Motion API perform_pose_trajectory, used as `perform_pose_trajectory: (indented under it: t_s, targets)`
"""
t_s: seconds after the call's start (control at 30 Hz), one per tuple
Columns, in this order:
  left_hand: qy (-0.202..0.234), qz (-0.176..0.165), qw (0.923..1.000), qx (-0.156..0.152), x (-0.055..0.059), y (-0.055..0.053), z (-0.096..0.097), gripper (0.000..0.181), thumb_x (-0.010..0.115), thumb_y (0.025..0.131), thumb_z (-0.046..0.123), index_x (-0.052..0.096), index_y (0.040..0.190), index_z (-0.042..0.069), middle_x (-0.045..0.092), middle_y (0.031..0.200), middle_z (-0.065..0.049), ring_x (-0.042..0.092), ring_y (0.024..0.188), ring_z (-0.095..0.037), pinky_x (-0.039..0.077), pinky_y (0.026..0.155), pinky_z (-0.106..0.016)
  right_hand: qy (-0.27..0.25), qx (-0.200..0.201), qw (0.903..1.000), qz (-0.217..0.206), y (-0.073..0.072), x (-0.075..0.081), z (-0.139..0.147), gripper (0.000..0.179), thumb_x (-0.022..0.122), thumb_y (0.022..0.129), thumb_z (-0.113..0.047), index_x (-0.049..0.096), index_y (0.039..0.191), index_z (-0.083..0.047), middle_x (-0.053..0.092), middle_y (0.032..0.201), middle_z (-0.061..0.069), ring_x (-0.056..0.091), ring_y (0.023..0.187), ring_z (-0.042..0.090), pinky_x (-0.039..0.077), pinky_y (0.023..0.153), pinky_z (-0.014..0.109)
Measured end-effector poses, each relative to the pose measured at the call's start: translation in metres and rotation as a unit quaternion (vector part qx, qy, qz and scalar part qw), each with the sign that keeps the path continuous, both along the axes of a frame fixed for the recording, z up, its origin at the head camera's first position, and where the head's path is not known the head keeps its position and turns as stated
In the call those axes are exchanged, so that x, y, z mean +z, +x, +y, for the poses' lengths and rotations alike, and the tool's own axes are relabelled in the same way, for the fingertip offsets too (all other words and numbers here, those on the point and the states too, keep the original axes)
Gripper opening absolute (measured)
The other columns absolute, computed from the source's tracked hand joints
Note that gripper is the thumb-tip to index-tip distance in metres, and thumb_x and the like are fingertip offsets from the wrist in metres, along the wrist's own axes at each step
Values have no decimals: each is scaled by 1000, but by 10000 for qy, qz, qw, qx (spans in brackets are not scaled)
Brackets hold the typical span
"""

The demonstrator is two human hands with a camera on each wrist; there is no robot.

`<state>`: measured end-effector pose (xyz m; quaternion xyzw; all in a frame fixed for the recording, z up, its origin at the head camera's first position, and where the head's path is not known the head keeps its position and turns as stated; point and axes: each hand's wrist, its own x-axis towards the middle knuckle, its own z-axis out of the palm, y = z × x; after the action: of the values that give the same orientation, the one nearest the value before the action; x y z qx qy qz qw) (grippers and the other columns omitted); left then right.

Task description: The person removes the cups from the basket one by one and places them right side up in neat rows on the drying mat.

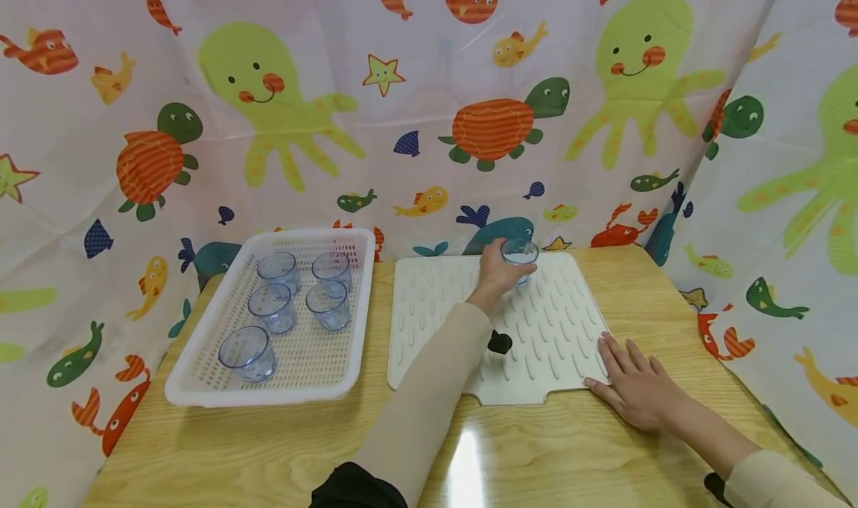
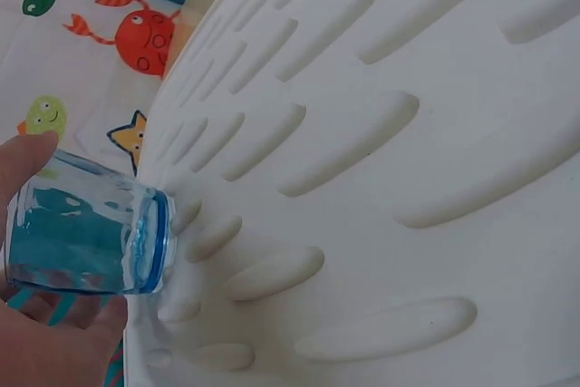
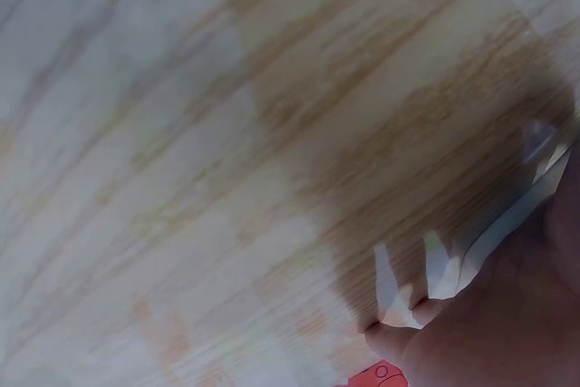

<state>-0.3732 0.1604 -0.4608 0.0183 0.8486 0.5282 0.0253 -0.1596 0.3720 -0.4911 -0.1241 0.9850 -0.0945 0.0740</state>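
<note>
My left hand [image 1: 499, 271] grips a clear blue drinking glass [image 1: 520, 253] at the far edge of a white ridged drying mat [image 1: 436, 307]. In the left wrist view, thumb and fingers curl round the glass [image 2: 82, 228], its base right at the mat's ridges. The glass stands upright in the head view. My right hand [image 1: 637, 385] lies flat with fingers spread, fingertips on the mat's right front edge and palm over the table. Part of that hand [image 3: 489, 333] shows in the right wrist view, against the wood.
Left of the mat stands a white perforated plastic basket [image 1: 358, 307] holding several similar blue glasses [image 1: 248, 353]. The wooden table [image 1: 268, 448] carries both. Behind and at both sides hangs a curtain [image 1: 415, 91] printed with sea animals.
</note>
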Motion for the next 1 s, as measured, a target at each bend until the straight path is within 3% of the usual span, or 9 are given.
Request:
perform_pose_trajectory:
  t_s: [0.13, 0.3, 0.43, 0.57, 1.0]
  targets:
    - [-32, -14, 10000, 19, -1, 2, -3, 82, 88, 82, 31, 45, 151, 17, 49, 150, -7, 48, 137, -24, 45, 111, -38, 3, 33, 10000, 4, -1, 1, -3, 86, 43, 106, -56, 21, 158, 8, 21, 163, 32, 18, 143, 64, 18, 104, 83]
    - [48, -202, 9998, 72, 1, 2, -11, 93, 88, 82, 32, 35, 158, 22, 38, 161, -8, 39, 147, -26, 39, 117, -42, 15, 88, 10000, 22, -3, 1, -7, 86, 43, 106, -57, 21, 158, 8, 21, 163, 32, 19, 143, 63, 19, 105, 83]
    - [-180, -275, 9995, 27, 1, 3, -20, 99, 88, 82, 35, 29, 160, 24, 32, 165, -8, 33, 151, -27, 36, 119, -44, 42, 117, 9999, 11, -5, 0, -8, 86, 42, 106, -57, 21, 158, 8, 20, 163, 32, 19, 143, 64, 19, 104, 83]
    - [-457, -231, 9987, -73, 1, 5, -29, 99, 88, 82, 37, 29, 160, 23, 32, 165, -7, 35, 150, -26, 37, 118, -43, 36, 97, 9999, -11, -5, 1, -8, 86, 42, 106, -57, 20, 158, 8, 20, 163, 33, 18, 142, 64, 19, 104, 83]
    - [-488, -96, 9979, -416, 11, 21, -52, 93, 85, 85, 35, 31, 159, 17, 39, 160, -7, 41, 145, -25, 43, 114, -43, 101, 129, 9999, 43, -2, 3, -2, 85, 43, 107, -54, 21, 157, 10, 23, 161, 35, 21, 140, 65, 22, 101, 83]
